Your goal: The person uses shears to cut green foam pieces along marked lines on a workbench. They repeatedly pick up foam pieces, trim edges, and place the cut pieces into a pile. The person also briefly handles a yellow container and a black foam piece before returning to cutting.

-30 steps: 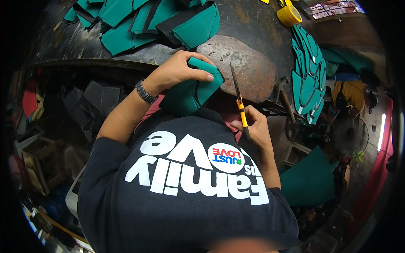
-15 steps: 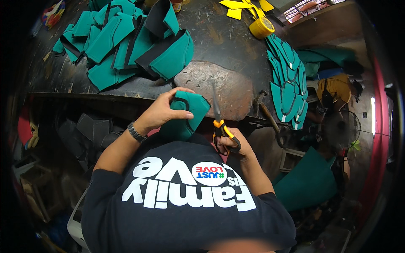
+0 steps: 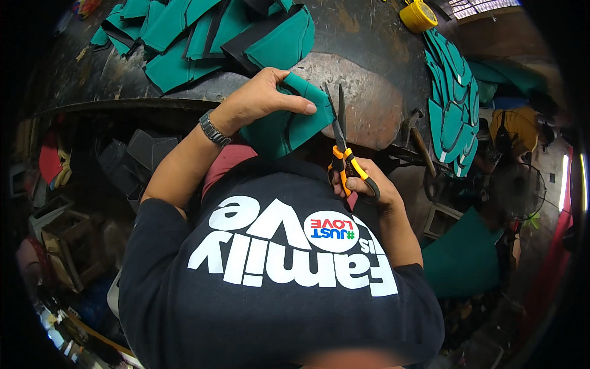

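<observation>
Between thumb and fingers, my left hand [image 3: 270,98] grips a green fabric piece [image 3: 295,126] with a dark line along it, held over my lap at the table's near edge. My right hand [image 3: 367,183] has its fingers through the handles of a pair of scissors [image 3: 342,144] with yellow and black grips. The blades point away from me and stand slightly apart. Their tips are beside the right edge of the green piece; whether they touch it I cannot tell.
Green and black cut pieces [image 3: 203,31] are heaped on the dark table [image 3: 362,37] at the far left. Layered green pieces [image 3: 453,98] lie along its right side, near a yellow tub [image 3: 418,16] and a hammer [image 3: 421,141]. A fan [image 3: 520,190] stands at right.
The scissors' blades have parted and come to the edge of the green piece. My left hand has turned the piece and shifted away from me. The whole view has moved too.
</observation>
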### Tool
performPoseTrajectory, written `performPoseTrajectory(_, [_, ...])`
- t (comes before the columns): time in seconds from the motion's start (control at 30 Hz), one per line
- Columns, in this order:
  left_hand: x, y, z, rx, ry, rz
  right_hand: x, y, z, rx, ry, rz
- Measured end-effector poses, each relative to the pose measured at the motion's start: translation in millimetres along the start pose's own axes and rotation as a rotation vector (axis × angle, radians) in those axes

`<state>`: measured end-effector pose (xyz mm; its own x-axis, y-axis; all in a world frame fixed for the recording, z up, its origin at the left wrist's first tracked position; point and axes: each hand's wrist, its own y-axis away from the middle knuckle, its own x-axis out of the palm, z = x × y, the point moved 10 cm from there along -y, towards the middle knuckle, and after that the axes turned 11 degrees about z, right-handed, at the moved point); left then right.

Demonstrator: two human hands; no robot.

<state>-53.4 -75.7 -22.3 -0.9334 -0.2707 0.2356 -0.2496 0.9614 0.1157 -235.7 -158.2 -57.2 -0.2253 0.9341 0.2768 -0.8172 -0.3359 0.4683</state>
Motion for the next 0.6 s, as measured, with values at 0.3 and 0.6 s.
performPoseTrajectory(0.3, [1, -1, 9, -0.008, -0.023, 0.019, -3, 3, 0, 0.051, 0.069, -0.085])
performPoseTrajectory(0.6, [-1, 0, 18, -0.047, -0.015, -0.045, -7, 8, -7, 0.108, 0.095, -0.172])
